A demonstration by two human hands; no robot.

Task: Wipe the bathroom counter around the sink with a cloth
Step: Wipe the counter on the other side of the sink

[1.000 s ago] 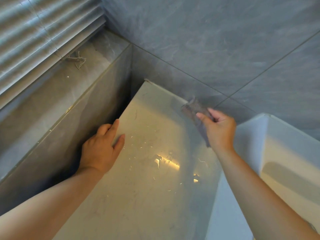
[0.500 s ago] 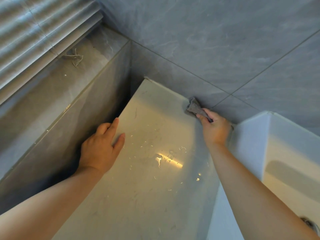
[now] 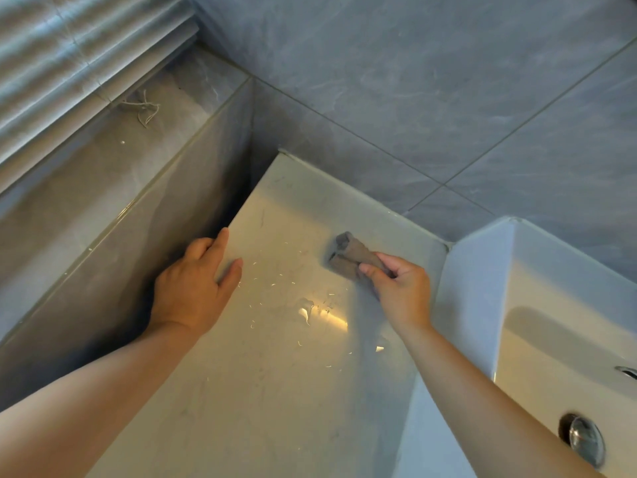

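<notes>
Counter (image 3: 275,408), cloth (image 3: 348,253) drawn back from wall (image 3: 413,98), right hand (image 3: 400,288) gripping it, left hand (image 3: 193,288) still open

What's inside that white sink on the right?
Inside the sink, a chrome drain plug and an overflow opening show. The right forearm covers the near-left part; the rest runs out of frame.

head view looks steeply down, close over the counter (image 3: 275,391) corner.

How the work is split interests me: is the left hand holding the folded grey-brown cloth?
No, the left hand rests empty on the pale glossy counter; the right hand grips the folded grey-brown cloth.
</notes>
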